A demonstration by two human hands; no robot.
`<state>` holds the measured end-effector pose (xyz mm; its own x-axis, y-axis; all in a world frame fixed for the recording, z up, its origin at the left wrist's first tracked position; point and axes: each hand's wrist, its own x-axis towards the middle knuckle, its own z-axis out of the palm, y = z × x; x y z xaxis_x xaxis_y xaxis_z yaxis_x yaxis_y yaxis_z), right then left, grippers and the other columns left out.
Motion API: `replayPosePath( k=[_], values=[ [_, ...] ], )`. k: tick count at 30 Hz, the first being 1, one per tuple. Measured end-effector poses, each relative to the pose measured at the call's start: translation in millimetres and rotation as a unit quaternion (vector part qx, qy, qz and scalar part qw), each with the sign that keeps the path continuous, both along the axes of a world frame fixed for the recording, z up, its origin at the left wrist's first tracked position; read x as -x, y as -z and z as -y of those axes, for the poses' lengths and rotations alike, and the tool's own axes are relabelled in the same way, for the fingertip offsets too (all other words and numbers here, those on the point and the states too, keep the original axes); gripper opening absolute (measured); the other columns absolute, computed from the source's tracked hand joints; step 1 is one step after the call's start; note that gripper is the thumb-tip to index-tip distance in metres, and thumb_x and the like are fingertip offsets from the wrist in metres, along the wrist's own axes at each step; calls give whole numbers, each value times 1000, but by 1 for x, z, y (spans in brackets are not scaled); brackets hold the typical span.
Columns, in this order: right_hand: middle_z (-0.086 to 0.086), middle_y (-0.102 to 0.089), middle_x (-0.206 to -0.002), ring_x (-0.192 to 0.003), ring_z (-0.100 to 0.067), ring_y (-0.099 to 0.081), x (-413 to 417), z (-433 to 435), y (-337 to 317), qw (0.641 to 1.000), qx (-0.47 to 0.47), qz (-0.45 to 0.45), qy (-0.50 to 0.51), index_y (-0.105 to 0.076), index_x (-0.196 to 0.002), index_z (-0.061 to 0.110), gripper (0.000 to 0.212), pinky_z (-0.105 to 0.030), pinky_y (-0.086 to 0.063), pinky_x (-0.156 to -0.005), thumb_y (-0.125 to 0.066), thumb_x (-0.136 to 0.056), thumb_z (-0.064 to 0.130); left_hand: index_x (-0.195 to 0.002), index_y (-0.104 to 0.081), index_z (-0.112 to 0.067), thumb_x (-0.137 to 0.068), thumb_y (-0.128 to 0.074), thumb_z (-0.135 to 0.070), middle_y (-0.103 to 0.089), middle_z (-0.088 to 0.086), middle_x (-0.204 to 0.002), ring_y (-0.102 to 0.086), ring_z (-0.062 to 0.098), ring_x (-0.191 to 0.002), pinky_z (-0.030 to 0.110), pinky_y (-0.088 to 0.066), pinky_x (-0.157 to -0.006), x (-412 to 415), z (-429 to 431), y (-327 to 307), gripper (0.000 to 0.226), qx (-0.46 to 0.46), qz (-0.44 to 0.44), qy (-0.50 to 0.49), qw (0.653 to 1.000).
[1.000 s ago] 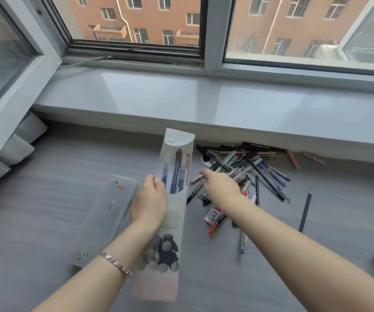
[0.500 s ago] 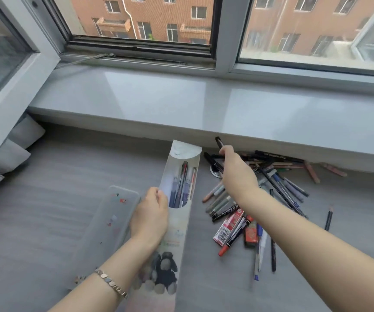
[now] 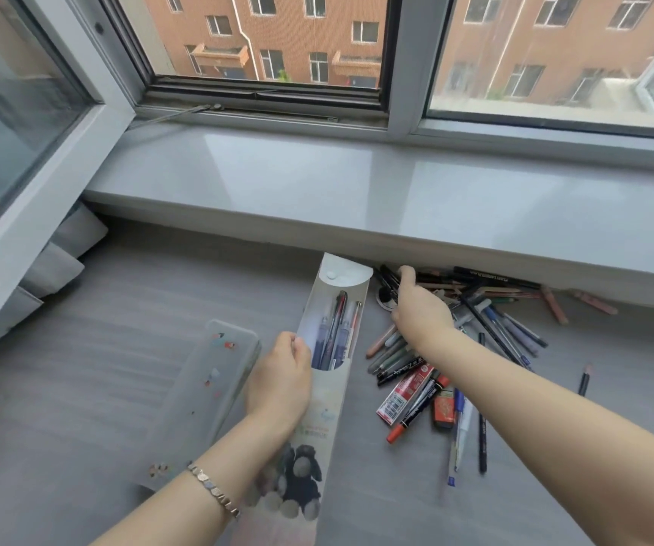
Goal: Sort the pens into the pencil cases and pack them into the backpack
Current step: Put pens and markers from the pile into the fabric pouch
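A long pale pencil case (image 3: 341, 277) with a round flap and a dark plush-toy print lies on the grey floor, several pens showing through its window. My left hand (image 3: 280, 378) grips its left edge at the window. A second frosted clear case (image 3: 215, 388) lies just left of it. A heap of pens and pencils (image 3: 487, 321) spreads to the right under the sill. My right hand (image 3: 420, 309) reaches into the heap's far left end, fingers curled round a black pen (image 3: 386, 277).
A grey window sill (image 3: 357, 199) overhangs the far end of the heap. A red marker (image 3: 404, 392), an orange eraser (image 3: 444, 405) and loose pens lie nearer. A lone pencil (image 3: 584, 378) lies at right. Grey cushions (image 3: 57, 266) sit at left under an open window sash.
My right hand has moved from the middle of the heap to its far left end and closed on a black pen. My left hand has stayed on the case.
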<state>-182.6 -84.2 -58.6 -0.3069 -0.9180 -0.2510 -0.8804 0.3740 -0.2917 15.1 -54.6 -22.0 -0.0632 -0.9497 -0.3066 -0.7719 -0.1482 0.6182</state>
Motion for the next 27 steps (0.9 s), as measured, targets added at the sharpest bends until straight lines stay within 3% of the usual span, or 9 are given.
replayPosePath(
  k=[2, 3, 5, 7, 11, 15, 20, 24, 27],
  values=[
    [-12, -62, -81, -63, -26, -52, 5, -10, -8, 999, 3, 37, 36, -15, -141, 5, 57, -30, -37, -50, -43, -92, 13, -72, -38, -18, -98, -24, -29, -48, 4, -68, -46, 25, -67, 34, -37, -63, -1, -3, -1, 31, 7, 0, 5, 1000],
    [-14, -64, -85, -68, -28, -55, 10, -15, -13, 997, 13, 52, 53, -25, -136, 4, 48, -31, -40, -55, -41, -93, 17, -73, -39, -17, -98, -24, -28, -49, 4, -68, -46, 25, -67, 34, -37, -63, -2, -5, -1, 31, 9, -2, 6, 1000],
    [-16, -64, -92, -81, -32, -58, 21, -27, -23, 995, 34, 57, 74, -48, -110, 5, 26, -35, -43, -66, -38, -94, 23, -74, -40, -16, -98, -24, -28, -49, 5, -68, -46, 26, -67, 34, -38, -63, -4, -9, -1, 31, 9, 0, 11, 1000],
    [-15, -63, -89, -78, -31, -57, 31, -34, -28, 995, 33, 62, 65, -52, -96, 5, 25, -35, -43, -65, -37, -96, 25, -74, -39, -15, -97, -24, -28, -48, 6, -66, -47, 28, -67, 35, -38, -63, -6, -14, 0, 31, 7, 6, 10, 1000],
    [-14, -61, -89, -77, -29, -55, 34, -28, -22, 996, 20, 73, 42, -54, -94, 6, 16, -32, -41, -63, -43, -93, 18, -80, -44, -10, -97, -25, -27, -54, 11, -72, -53, 34, -76, 38, -44, -70, -9, -17, 3, 31, 8, 9, 3, 1000],
    [-15, -55, -108, -93, -35, -59, 18, -10, -15, 1000, 8, -8, -4, -57, -102, 7, 19, -35, -42, -69, -44, -88, 5, -77, -42, -11, -97, -24, -27, -50, 8, -68, -47, 30, -69, 37, -41, -66, -8, -14, 4, 31, 0, 10, -1, 1000],
    [-16, -55, -111, -95, -36, -61, 17, 17, -11, 991, -24, -117, -64, -59, -104, 4, 27, -36, -42, -67, -44, -84, -7, -82, -43, -13, -98, -23, -28, -52, 6, -71, -49, 28, -70, 35, -41, -66, -3, -5, 1, 30, -2, 15, -1, 1000],
    [-15, -61, -111, -99, -34, -61, 24, 26, -7, 981, -69, -154, -93, -60, -105, 6, 25, -35, -47, -74, -47, -86, -3, -71, -36, -19, -98, -22, -29, -45, 1, -65, -42, 22, -64, 33, -34, -61, 1, 3, -1, 31, 5, 6, 3, 1000],
    [-15, -60, -110, -97, -33, -60, 25, 18, -12, 986, -36, -137, -89, -54, -108, 4, 21, -36, -45, -73, -49, -92, 17, -70, -34, -20, -98, -22, -29, -44, 1, -64, -42, 23, -65, 33, -33, -61, 3, 6, 0, 32, 8, 10, 11, 1000]
  ],
)
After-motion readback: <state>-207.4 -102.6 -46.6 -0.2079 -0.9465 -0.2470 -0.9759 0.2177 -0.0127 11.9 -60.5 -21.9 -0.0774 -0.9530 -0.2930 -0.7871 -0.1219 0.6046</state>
